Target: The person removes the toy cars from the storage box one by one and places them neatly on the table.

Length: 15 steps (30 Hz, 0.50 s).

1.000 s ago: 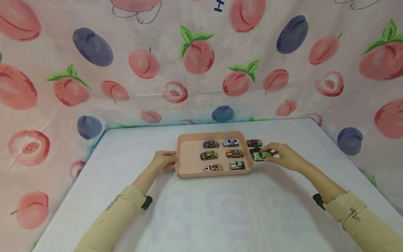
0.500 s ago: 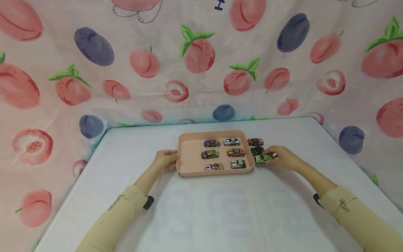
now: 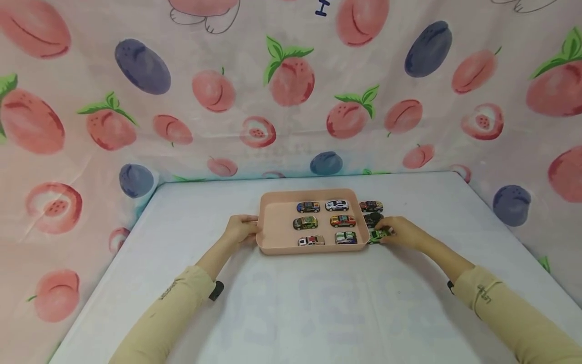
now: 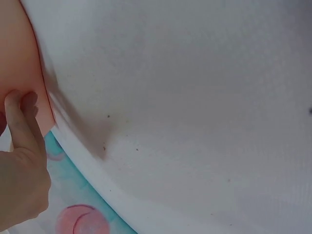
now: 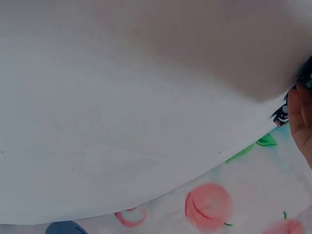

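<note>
In the head view my left hand (image 3: 238,230) touches the left wall of a shallow peach-coloured tray (image 3: 275,217). The left wrist view shows its fingertips (image 4: 13,97) against the tray's outer wall. My right hand (image 3: 402,232) pinches a green toy car (image 3: 375,236) just outside the tray's right wall, low at the table. Behind it stand a black toy car (image 3: 372,219) and a dark red-and-black toy car (image 3: 371,206), lined up along that wall. Only the right hand's edge and part of a dark toy car (image 5: 282,114) show in the right wrist view.
Inside the tray stand several toy cars in two columns, among them a white one (image 3: 337,205) and a red-yellow one (image 3: 343,221). The tray's left part has no cars. A white cloth (image 3: 309,303) covers the table, and a fruit-print curtain (image 3: 291,136) hangs behind.
My right hand has brought the green toy car down and towards the front, beside the tray's near right corner. The left hand stays at the tray's left wall.
</note>
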{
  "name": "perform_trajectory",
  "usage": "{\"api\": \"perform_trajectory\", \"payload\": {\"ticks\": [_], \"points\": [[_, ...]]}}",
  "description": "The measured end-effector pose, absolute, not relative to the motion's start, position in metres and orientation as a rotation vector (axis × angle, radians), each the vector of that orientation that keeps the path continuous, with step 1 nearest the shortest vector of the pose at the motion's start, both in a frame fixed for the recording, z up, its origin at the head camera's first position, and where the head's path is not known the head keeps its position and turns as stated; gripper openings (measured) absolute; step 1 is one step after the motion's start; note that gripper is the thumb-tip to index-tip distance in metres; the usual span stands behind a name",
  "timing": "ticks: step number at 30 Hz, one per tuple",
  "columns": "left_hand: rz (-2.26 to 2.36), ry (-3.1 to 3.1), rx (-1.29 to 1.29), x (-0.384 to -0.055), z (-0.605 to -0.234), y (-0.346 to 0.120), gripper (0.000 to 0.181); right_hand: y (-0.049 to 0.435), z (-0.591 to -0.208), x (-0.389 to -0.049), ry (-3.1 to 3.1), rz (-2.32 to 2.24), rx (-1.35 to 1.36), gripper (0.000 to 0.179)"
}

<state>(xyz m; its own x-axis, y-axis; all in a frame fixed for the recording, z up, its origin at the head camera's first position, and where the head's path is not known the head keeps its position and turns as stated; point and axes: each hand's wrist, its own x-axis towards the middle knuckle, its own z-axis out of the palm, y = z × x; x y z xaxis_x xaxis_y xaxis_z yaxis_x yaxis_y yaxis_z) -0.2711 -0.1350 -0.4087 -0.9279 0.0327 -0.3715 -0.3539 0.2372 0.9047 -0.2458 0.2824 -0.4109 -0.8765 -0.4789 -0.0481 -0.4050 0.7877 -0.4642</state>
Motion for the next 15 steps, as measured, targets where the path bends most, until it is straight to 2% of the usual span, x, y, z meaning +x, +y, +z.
{"api": "perform_trajectory", "payload": {"ticks": [6,15], "points": [[1.732,2.218,-0.300,-0.2699,-0.4076,-0.1343,0.042,0.2832,-0.4109,-0.2475,2.818,-0.645,-0.746,0.027],[1.706,2.248,-0.297,-0.2679,-0.4081,-0.1336,0.040,0.2818,-0.4086,-0.2466,2.809,-0.633,-0.686,0.040]]}}
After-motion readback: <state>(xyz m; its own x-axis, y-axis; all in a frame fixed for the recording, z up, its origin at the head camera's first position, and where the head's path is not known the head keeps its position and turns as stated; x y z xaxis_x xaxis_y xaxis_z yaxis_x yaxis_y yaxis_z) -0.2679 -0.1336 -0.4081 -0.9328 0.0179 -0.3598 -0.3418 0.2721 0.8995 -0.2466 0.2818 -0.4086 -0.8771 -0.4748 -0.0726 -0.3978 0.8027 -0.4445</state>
